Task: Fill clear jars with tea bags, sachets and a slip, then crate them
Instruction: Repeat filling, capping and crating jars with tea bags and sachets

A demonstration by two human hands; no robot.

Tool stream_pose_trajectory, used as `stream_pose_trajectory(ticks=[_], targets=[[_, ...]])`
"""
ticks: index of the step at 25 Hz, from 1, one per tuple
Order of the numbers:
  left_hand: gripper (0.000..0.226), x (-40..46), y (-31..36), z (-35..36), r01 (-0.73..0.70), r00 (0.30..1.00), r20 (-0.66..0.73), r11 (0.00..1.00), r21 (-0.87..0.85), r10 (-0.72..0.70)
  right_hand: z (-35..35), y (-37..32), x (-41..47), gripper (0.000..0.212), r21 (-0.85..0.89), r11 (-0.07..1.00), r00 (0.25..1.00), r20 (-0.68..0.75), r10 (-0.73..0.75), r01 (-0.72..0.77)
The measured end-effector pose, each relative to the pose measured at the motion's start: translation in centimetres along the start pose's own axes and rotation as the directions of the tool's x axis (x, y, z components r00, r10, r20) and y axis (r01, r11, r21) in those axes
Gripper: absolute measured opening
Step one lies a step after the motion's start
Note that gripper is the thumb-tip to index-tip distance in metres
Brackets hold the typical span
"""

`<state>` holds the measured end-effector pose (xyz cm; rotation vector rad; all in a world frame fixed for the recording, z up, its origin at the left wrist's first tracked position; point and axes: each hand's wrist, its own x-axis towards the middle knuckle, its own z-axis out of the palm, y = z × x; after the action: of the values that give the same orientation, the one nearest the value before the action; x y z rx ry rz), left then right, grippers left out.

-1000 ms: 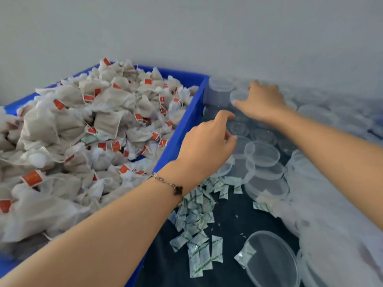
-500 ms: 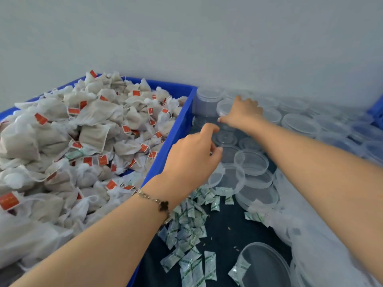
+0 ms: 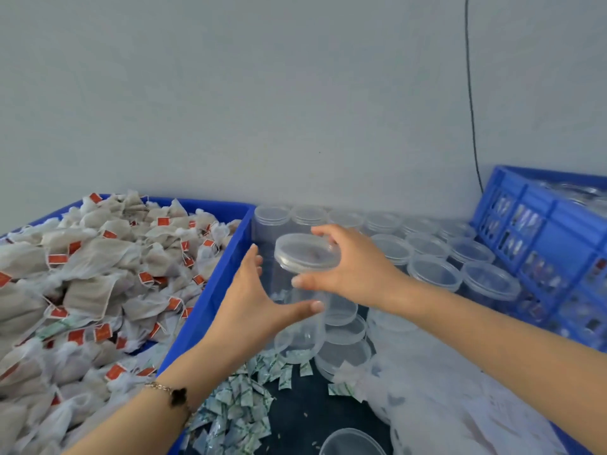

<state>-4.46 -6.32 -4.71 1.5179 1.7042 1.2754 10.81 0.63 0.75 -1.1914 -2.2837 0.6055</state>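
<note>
Two hands hold one clear jar point(image 3: 297, 310) above the dark table point(image 3: 305, 412), just right of the blue tea-bag bin point(image 3: 210, 290). Right hand point(image 3: 354, 267) curls around the jar's lid point(image 3: 307, 252); left hand point(image 3: 253, 307) cups the jar body, thumb across its front. Sachets point(image 3: 236, 405) lie below the jar; lidded jars point(image 3: 433, 270) stand to its right.
</note>
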Motion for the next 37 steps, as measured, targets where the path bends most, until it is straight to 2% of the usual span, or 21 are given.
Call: stream_pose_trajectory(ticks=[2, 4, 5, 6, 8, 9, 10, 13, 15, 18, 20, 21, 23, 25, 27, 29, 31, 33, 34, 36, 37], targets=[[0.137, -0.6, 0.3, 0.6, -0.043, 0.998, 0.038, 0.999, -0.011, 0.044, -1.2, 0.0, -2.3, 0.084, 0.086, 0.996, 0.992, 0.123, -0.025, 0.015], [0.101, -1.4, 0.7, 1.2, -0.125, 0.991, 0.065, 0.989, 0.076, 0.120, -2.1, -0.2, -4.0, 0.083, 0.132, 0.991, 0.980, 0.197, 0.007, -0.033], [0.091, -1.8, 0.9, 1.4, -0.166, 0.985, 0.073, 0.979, 0.121, 0.158, -2.4, -0.4, -4.5, 0.084, 0.110, 0.992, 0.977, 0.211, 0.040, -0.065], [0.090, -2.1, 1.1, 1.6, -0.214, 0.976, 0.076, 0.962, 0.167, 0.204, -2.6, -0.7, -4.9, 0.090, 0.029, 0.996, 0.975, 0.207, 0.081, -0.089], [0.102, -2.6, 1.3, 1.6, -0.335, 0.942, 0.059, 0.903, 0.268, 0.332, -2.6, -1.5, -5.5, 0.107, -0.260, 0.960, 0.971, 0.183, 0.155, -0.104], [0.107, -2.7, 1.4, 1.6, -0.381, 0.923, 0.058, 0.880, 0.284, 0.380, -2.6, -1.9, -5.9, 0.110, -0.348, 0.933, 0.973, 0.165, 0.162, -0.096], [0.109, -2.8, 1.6, 1.4, -0.394, 0.918, 0.065, 0.880, 0.264, 0.392, -2.6, -2.3, -6.1, 0.106, -0.362, 0.928, 0.978, 0.145, 0.148, -0.087], [0.100, -2.9, 2.3, 0.7, -0.365, 0.931, 0.084, 0.908, 0.205, 0.355, -3.1, -3.0, -6.6, 0.084, -0.270, 0.962, 0.988, 0.135, 0.072, -0.033], [0.087, -2.9, 2.7, 0.4, -0.365, 0.931, 0.064, 0.904, 0.221, 0.360, -3.3, -3.0, -6.6, 0.086, -0.220, 0.975, 0.990, 0.132, 0.043, -0.013], [0.084, -2.7, 2.7, -0.1, -0.400, 0.911, -0.012, 0.892, 0.213, 0.411, -3.2, -3.1, -6.2, 0.092, -0.189, 0.981, 0.993, 0.111, -0.028, 0.049], [0.079, -2.5, 2.3, -0.4, -0.418, 0.907, 0.037, 0.885, 0.206, 0.420, -3.6, -3.2, -6.3, 0.085, -0.320, 0.930, 0.974, 0.191, -0.126, 0.183], [0.077, -2.4, 2.1, -0.4, -0.421, 0.907, 0.097, 0.884, 0.204, 0.409, -3.8, -3.0, -6.5, 0.084, -0.411, 0.866, 0.945, 0.272, -0.182, 0.285], [0.079, -2.4, 1.6, -0.1, -0.413, 0.904, 0.216, 0.884, 0.218, 0.368, -4.2, -2.7, -7.1, 0.088, -0.440, 0.802, 0.874, 0.445, -0.197, 0.404], [0.089, -2.2, 1.1, 0.2, -0.422, 0.897, 0.272, 0.860, 0.287, 0.349, -4.5, -2.7, -7.6, 0.093, -0.319, 0.888, 0.854, 0.500, -0.141, 0.333], [0.097, -2.0, 0.8, 0.2, -0.446, 0.889, 0.291, 0.812, 0.376, 0.354, -4.2, -2.7, -7.7, 0.086, -0.234, 0.952, 0.916, 0.390, -0.097, 0.200], [0.097, -2.0, 0.7, 0.1, -0.482, 0.873, 0.314, 0.763, 0.431, 0.374, -3.6, -2.3, -7.3, 0.089, -0.345, 0.934, 0.968, 0.252, -0.002, 0.092], [0.098, -2.1, 0.7, 0.0, -0.518, 0.853, 0.340, 0.727, 0.452, 0.396, -2.6, -2.0, -7.2, 0.101, -0.485, 0.872, 0.967, 0.245, 0.065, 0.064], [0.100, -2.1, 0.8, 0.0, -0.541, 0.840, 0.351, 0.694, 0.475, 0.414, -1.7, -2.0, -7.3, 0.095, -0.464, 0.885, 0.956, 0.273, 0.108, 0.033], [0.099, -2.0, 0.8, 0.0, -0.533, 0.845, 0.345, 0.700, 0.475, 0.409, -1.6, -2.1, -7.4, 0.086, -0.415, 0.908, 0.957, 0.281, 0.071, 0.055], [0.092, -1.8, 0.8, -0.2, -0.452, 0.884, 0.325, 0.788, 0.418, 0.335, -2.3, -2.4, -7.5, 0.068, -0.296, 0.944, 0.949, 0.313, -0.044, 0.142], [0.088, -1.7, 0.7, -0.3, -0.403, 0.901, 0.323, 0.831, 0.382, 0.289, -2.8, -2.5, -7.4, 0.067, -0.255, 0.951, 0.931, 0.357, -0.073, 0.173]])
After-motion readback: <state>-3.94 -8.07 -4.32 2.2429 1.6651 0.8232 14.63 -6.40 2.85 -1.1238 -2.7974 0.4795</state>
